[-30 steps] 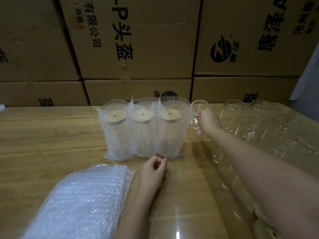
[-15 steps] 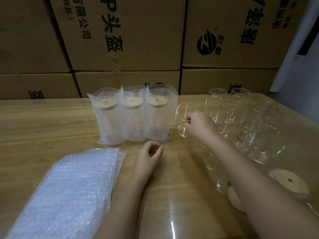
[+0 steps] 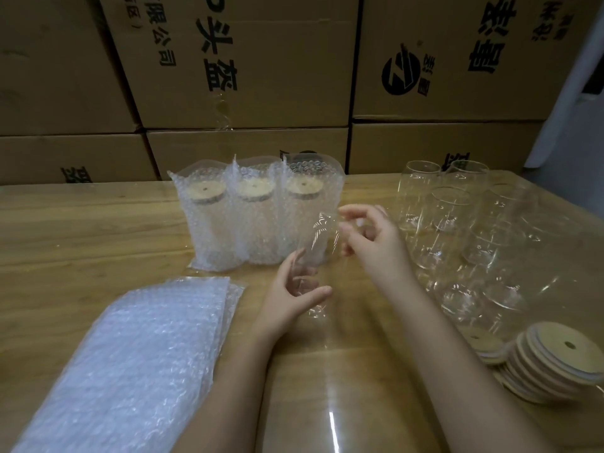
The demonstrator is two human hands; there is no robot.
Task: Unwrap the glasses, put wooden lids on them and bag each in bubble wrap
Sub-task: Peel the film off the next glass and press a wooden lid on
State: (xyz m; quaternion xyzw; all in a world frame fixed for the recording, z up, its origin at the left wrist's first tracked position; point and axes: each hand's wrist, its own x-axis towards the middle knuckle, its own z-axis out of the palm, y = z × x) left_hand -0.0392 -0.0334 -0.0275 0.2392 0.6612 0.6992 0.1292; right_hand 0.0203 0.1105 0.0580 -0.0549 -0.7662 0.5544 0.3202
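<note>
Row of three bagged glasses (image 3: 258, 217) upright on a wooden table (image 3: 98, 223), each capped with a wooden lid inside its bubble wrap. Just in front of the row's right end, a bare clear glass (image 3: 318, 250), roughly upright. Round its lower part, the left hand (image 3: 291, 299), fingers and thumb curled in a grasp. Beside the glass's upper edge, the right hand (image 3: 369, 237), fingers bent toward it; cannot tell whether pinching the rim or merely close. To the right of the row, a cluster of more bare glasses (image 3: 457, 223), several upright. Further right and nearer the viewer, a slumped stack of round wooden lids (image 3: 555, 361), the top one with a small hole. In front of the row and to its left, a flat pile of bubble-wrap bags (image 3: 137, 354). Behind the row, stacked cardboard boxes (image 3: 261, 76) with printed characters.
</note>
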